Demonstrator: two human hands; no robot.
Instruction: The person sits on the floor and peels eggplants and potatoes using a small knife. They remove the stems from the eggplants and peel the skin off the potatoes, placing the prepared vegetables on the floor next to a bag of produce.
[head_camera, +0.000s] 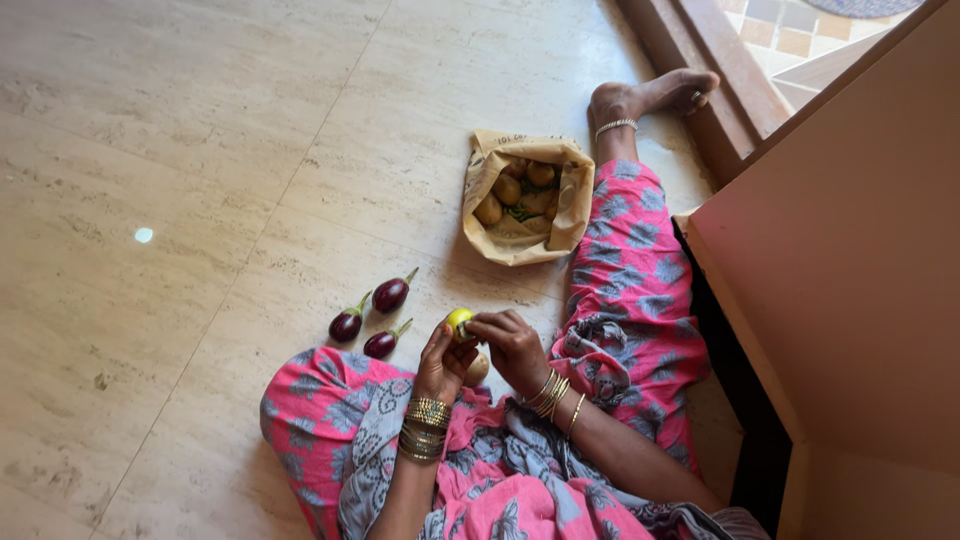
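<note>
small yellow-green fruit (459, 320), maybe a lime, up off the floor, pinched between both hands just above the lap. left hand (441, 362) cupped under and behind it, fingers curled together round the lower side, likely to steady it. right hand (512, 345) closed over from the other side, fingertips clamped at the fruit's edge, as if picking at skin or stem; exact contact too small to tell. just under the hands, a pale round thing (477, 369), possibly a potato, resting against the pink patterned cloth. three small purple brinjals (370, 318) laid out on the floor just beside the knee, stems up and away, apart from each other, within easy reach. further out, open brown paper bag (523, 196) by the outstretched leg, potatoes and something green inside. beige stone floor (180, 150), sunlit, wooden door sill (690, 50) at the far corner, pale cabinet side (850, 250) close on the right.
</note>
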